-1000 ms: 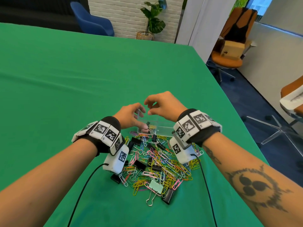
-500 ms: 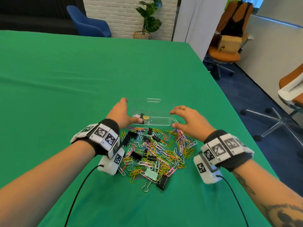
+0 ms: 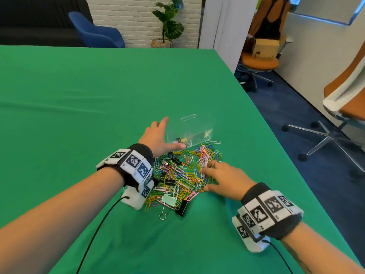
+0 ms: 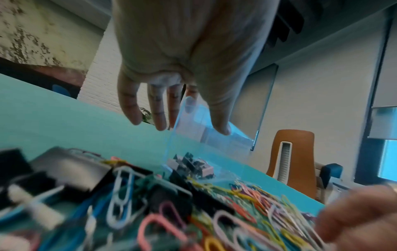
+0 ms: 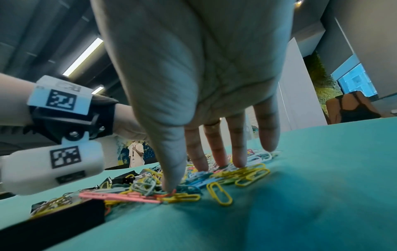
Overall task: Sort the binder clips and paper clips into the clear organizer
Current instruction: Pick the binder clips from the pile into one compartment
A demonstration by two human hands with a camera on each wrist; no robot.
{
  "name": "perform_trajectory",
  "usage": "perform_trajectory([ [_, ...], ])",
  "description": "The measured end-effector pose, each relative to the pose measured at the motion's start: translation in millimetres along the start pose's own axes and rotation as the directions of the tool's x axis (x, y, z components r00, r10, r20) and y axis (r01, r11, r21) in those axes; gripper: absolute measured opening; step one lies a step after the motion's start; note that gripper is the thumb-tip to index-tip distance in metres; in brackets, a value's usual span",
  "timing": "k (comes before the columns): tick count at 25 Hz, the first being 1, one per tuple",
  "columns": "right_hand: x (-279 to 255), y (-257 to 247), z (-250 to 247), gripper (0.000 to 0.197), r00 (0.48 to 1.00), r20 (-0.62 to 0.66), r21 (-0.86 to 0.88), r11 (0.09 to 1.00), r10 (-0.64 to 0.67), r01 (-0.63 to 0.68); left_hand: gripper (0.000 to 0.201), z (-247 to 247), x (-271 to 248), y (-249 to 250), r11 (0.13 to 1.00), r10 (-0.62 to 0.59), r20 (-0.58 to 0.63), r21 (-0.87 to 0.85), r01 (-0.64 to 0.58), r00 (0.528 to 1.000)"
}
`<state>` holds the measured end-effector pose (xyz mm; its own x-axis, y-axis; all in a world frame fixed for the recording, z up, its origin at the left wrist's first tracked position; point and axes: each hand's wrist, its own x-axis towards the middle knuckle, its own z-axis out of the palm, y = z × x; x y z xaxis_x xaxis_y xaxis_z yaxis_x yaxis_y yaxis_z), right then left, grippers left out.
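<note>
Pressing the paper clips [image 3: 189, 171] with spread fingers, right hand [image 3: 227, 179]; left hand [image 3: 156, 138] (fingers straight) beside one clear organizer [image 3: 199, 123].

The clear organizer [image 3: 192, 131] stood on the table [image 3: 79, 99] just behind the heap of paper clips [image 3: 183, 173], a few binder clips [image 3: 180, 140] lying inside it. The left hand [image 3: 158, 138] sat against its left side; the right hand [image 3: 225, 179] rested on the heap's right edge.
</note>
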<state>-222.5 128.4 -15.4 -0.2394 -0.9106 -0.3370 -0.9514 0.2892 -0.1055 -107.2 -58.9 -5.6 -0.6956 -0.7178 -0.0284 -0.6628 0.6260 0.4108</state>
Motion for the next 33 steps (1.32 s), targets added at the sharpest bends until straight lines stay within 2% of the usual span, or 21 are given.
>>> perform_trajectory([
  [5, 2, -4, 6, 0.055, 1.0, -0.007, -0.024, 0.999, -0.029, 0.029, 0.065, -8, 26, 1, 0.993, -0.001, 0.056, -0.119, 0.008, 0.998],
  [8, 1, -1, 11, 0.058, 0.999, -0.006, 0.007, 0.999, -0.041, 0.041, 0.067, -31, 33, -25, 0.997, -0.05, 0.111, -0.057, 0.057, 0.993],
  [10, -1, 3, 10, 0.058, 0.998, -0.025, 0.082, 0.995, -0.05, 0.052, 0.078, -38, 31, -38, 0.996, -0.083, 0.136, -0.022, 0.087, 0.987],
  [11, -3, 7, 8, 0.058, 0.998, -0.048, 0.124, 0.991, -0.037, 0.042, 0.085, -40, 28, -39, 0.996, -0.086, 0.104, -0.01, 0.087, 0.991],
  [13, -6, 16, 4, 0.061, 0.995, -0.093, 0.169, 0.986, 0.026, -0.01, 0.087, -40, 16, -29, 0.998, -0.059, -0.111, 0.02, 0.061, 0.992],
  [14, -7, 20, 3, 0.064, 0.994, -0.085, 0.175, 0.983, 0.07, -0.054, 0.076, -39, 8, -20, 0.998, -0.001, -0.241, 0.062, 0.017, 0.971],
  [15, -8, 23, 4, 0.07, 0.993, -0.047, 0.172, 0.98, 0.107, -0.097, 0.06, -36, 0, -9, 0.992, 0.077, -0.297, 0.121, -0.042, 0.952],
  [16, -9, 24, 5, 0.078, 0.991, 0.009, 0.161, 0.978, 0.131, -0.131, 0.045, -32, -7, 1, 0.978, 0.148, -0.241, 0.183, -0.105, 0.959],
  [18, -9, 19, 7, 0.091, 0.98, 0.118, 0.129, 0.977, 0.158, -0.172, 0.027, -14, -16, 15, 0.945, 0.209, 0.065, 0.244, -0.219, 0.976],
  [19, -9, 14, 8, 0.094, 0.976, 0.145, 0.116, 0.976, 0.165, -0.182, 0.025, -5, -18, 20, 0.932, 0.203, 0.214, 0.258, -0.256, 0.955],
  [20, -8, 11, 8, 0.095, 0.973, 0.154, 0.107, 0.976, 0.17, -0.188, 0.027, 4, -18, 22, 0.918, 0.192, 0.307, 0.279, -0.281, 0.932],
  [22, -8, 7, 8, 0.094, 0.971, 0.151, 0.106, 0.974, 0.184, -0.201, 0.032, 16, -16, 24, 0.89, 0.174, 0.365, 0.34, -0.304, 0.915],
  [24, -7, 7, 8, 0.094, 0.968, 0.152, 0.12, 0.968, 0.201, -0.22, 0.031, 23, -14, 25, 0.873, 0.167, 0.352, 0.381, -0.304, 0.921],
  [26, -8, 7, 8, 0.094, 0.965, 0.158, 0.131, 0.964, 0.209, -0.231, 0.026, 27, -11, 24, 0.897, 0.172, 0.325, 0.338, -0.284, 0.93],
  [29, -9, 6, 8, 0.094, 0.964, 0.153, 0.147, 0.96, 0.217, -0.239, 0.028, 17, -10, 17, 0.987, 0.143, 0.218, 0.04, -0.155, 0.966],
  [31, -9, 7, 9, 0.093, 0.964, 0.153, 0.15, 0.959, 0.218, -0.241, 0.028, 4, -7, 7, 0.985, 0.048, 0.05, -0.165, -0.039, 0.998],
  [33, -9, 7, 10, 0.094, 0.964, 0.151, 0.152, 0.958, 0.219, -0.241, 0.023, -2, -7, -7, 0.972, -0.073, -0.048, -0.229, 0.06, 0.996],
])
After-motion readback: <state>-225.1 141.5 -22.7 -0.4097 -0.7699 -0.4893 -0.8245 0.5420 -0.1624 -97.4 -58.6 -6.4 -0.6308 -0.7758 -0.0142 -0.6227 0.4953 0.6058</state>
